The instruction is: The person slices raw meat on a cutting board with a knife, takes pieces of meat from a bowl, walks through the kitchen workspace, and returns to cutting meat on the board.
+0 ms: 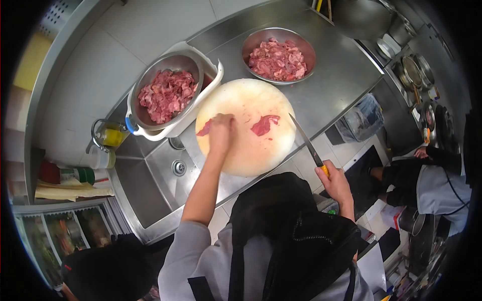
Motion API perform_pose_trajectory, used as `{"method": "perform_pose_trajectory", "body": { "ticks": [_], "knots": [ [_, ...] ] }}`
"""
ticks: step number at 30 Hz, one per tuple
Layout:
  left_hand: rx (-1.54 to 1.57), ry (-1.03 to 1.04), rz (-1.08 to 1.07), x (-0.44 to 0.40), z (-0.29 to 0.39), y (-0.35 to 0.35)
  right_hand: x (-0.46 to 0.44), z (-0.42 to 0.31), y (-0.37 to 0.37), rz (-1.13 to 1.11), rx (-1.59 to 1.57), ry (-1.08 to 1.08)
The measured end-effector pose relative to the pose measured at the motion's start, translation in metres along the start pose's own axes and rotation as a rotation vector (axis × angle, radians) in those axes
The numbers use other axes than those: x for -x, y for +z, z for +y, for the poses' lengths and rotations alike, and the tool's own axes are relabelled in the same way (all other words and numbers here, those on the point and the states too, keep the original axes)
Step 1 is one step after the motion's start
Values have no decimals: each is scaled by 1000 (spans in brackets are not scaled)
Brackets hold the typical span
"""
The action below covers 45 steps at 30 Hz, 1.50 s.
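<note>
On the round cutting board (pixel 266 155), my left hand (pixel 221 131) is closed over a strip of raw meat (pixel 204 129), whose end sticks out on the left side. Most of the fingers are seen from above, so their grip on the meat is partly hidden. Another piece of raw meat (pixel 265 125) lies flat on the board, a little right of the middle. My right hand (pixel 335 181) grips a long knife (pixel 310 147) by its yellow and black handle. The blade points up and left, with its tip by the board's right edge.
A steel bowl of cut meat (pixel 168 95) rests in a white tub (pixel 219 75) at left. Another steel bowl (pixel 278 55) with meat stands behind the board. The sink (pixel 150 195) is at left. At right are a lined bin (pixel 364 120) and another person (pixel 442 185).
</note>
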<state>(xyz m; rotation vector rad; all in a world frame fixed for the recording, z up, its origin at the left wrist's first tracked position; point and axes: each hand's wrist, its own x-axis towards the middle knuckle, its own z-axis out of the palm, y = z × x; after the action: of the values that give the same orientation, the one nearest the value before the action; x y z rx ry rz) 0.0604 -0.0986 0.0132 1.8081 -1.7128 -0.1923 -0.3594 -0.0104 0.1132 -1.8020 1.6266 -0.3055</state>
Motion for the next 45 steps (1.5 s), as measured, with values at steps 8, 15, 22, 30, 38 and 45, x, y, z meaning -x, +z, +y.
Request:
{"method": "perform_pose_trajectory", "body": {
  "ticks": [8, 15, 22, 30, 38, 45],
  "knots": [
    [101, 291, -139, 17, 78, 18, 0, 18, 8, 15, 5, 25],
    [487, -321, -286, -15, 53, 44, -1, 14, 3, 64, -6, -24],
    [1434, -818, -406, -9, 44, 13, -4, 22, 8, 24, -17, -10],
    [1244, -707, -399, -10, 46, 8, -16, 11, 6, 15, -18, -71],
    [456, 147, -329, -24, 73, -15, -18, 13, 5, 15, -31, -73],
    [86, -4, 1, 70, 37, -5, -6, 15, 6, 17, -25, 0]
  ]
}}
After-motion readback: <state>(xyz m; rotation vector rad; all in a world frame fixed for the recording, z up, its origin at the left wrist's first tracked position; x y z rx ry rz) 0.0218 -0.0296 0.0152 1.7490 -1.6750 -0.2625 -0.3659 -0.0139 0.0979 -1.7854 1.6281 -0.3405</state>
